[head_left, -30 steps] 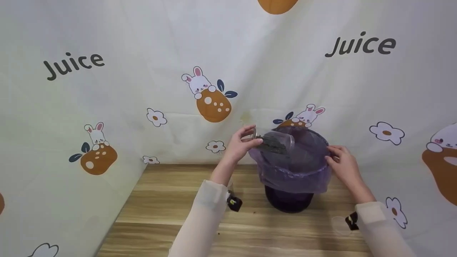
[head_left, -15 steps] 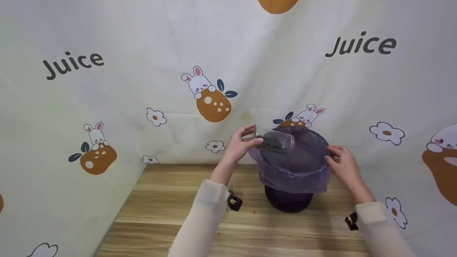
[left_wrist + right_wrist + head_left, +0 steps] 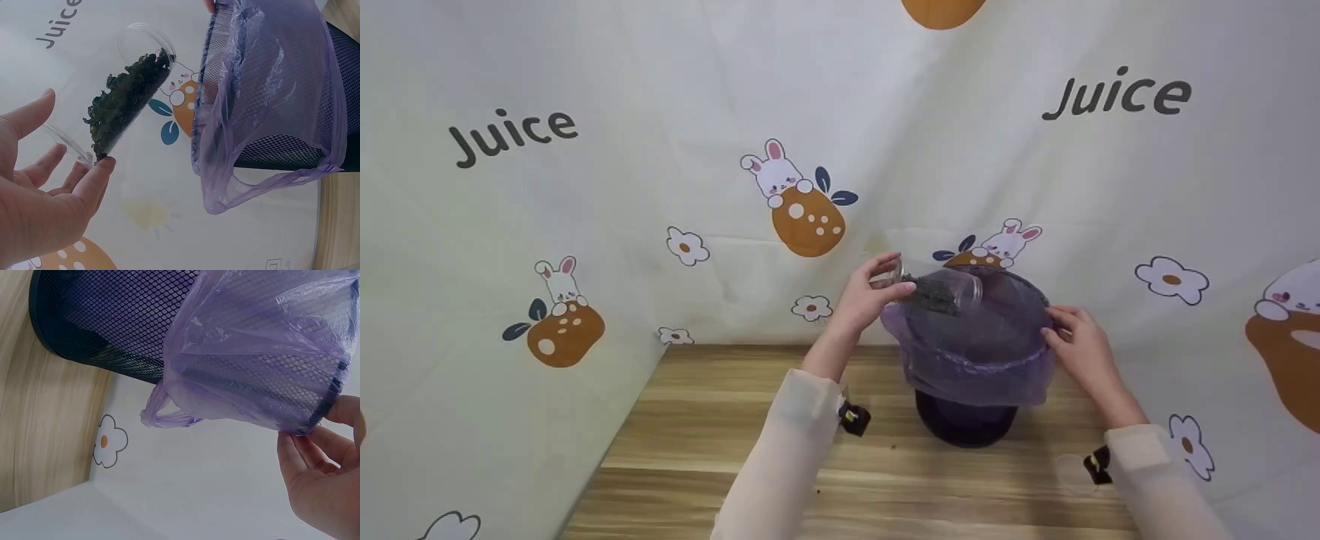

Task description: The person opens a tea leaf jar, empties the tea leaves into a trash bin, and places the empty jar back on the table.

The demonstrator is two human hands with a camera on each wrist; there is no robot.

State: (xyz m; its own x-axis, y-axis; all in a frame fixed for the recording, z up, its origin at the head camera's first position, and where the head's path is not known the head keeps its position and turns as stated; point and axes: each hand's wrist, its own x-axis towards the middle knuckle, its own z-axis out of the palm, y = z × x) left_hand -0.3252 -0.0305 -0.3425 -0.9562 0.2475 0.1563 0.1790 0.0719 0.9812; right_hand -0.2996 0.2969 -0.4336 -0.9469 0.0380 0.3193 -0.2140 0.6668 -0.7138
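Observation:
In the head view my left hand (image 3: 864,298) grips a clear plastic jar (image 3: 971,283) by one end. Dark green leafy bits (image 3: 126,98) lie along the jar's lower side, and the jar is tipped over with its far end above the bin's opening. A black mesh trash bin (image 3: 967,424) stands on the table, lined with a purple plastic bag (image 3: 982,382) folded over its rim. My right hand (image 3: 1081,345) pinches the bin's rim and the bag's edge on the right side, thumb and fingers on either side of it in the right wrist view.
The wooden table (image 3: 720,450) carries a clear round disc (image 3: 1076,474) near the right sleeve. A few dark specks lie in front of the bin. Behind it hangs a printed cloth (image 3: 645,187), close to the table's back edge.
My left hand has risen slightly, lifting the held end of the jar. The leafy bits have shifted inside it. The right hand and the bin stay where they were.

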